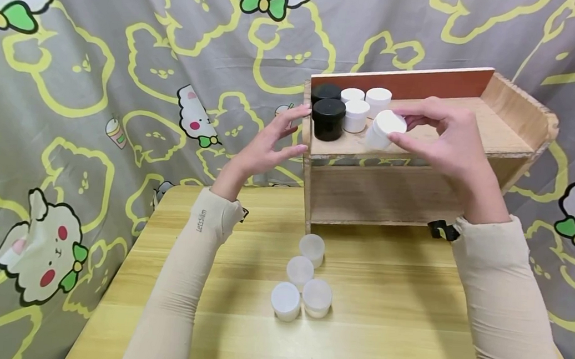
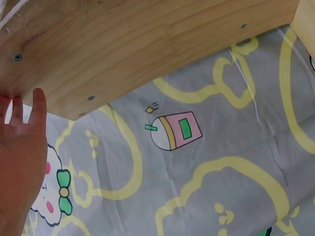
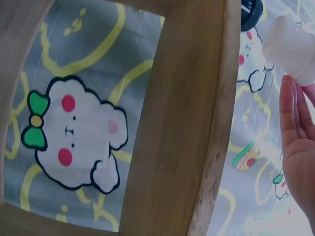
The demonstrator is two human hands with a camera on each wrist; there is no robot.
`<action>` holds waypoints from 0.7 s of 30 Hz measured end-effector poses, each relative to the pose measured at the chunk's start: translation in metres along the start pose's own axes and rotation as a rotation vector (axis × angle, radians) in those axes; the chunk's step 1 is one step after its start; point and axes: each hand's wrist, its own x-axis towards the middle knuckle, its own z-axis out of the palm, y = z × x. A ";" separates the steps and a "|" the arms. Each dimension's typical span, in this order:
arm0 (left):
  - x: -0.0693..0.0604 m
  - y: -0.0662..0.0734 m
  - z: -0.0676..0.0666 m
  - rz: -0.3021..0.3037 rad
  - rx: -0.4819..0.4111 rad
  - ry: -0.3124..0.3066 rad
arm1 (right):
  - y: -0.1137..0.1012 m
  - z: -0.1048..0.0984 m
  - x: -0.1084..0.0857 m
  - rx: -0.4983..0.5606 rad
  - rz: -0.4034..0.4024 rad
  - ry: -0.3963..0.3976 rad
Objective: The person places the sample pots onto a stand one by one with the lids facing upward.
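Observation:
My right hand [image 1: 448, 138] pinches a white-lidded jar [image 1: 385, 128] by its lid, tilted, at the front edge of the wooden shelf's top [image 1: 501, 128]. In the right wrist view the jar [image 3: 290, 49] hangs at the fingertips of the hand [image 3: 300, 128]. To its left on the shelf stand a black jar [image 1: 329, 118], another black one behind, and several white jars [image 1: 356, 116]. My left hand [image 1: 267, 144] has its fingers spread at the shelf's left side, holding nothing; the left wrist view shows the hand [image 2: 22, 157] by the side panel [image 2: 123, 44].
Several translucent jars [image 1: 316, 298] stand grouped on the wooden table [image 1: 377, 330] in front of the shelf. A small black object [image 1: 443, 230] lies by the shelf's lower right. A patterned curtain [image 1: 149, 81] hangs behind and at both sides.

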 end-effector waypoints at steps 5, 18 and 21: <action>0.000 0.000 -0.001 0.010 -0.006 0.002 | 0.008 -0.011 0.010 -0.052 0.136 0.029; -0.002 0.000 0.001 0.001 0.001 0.008 | 0.030 -0.011 0.025 -0.123 0.417 0.025; -0.002 0.001 0.001 -0.001 0.006 0.005 | 0.034 -0.007 0.026 -0.144 0.419 0.028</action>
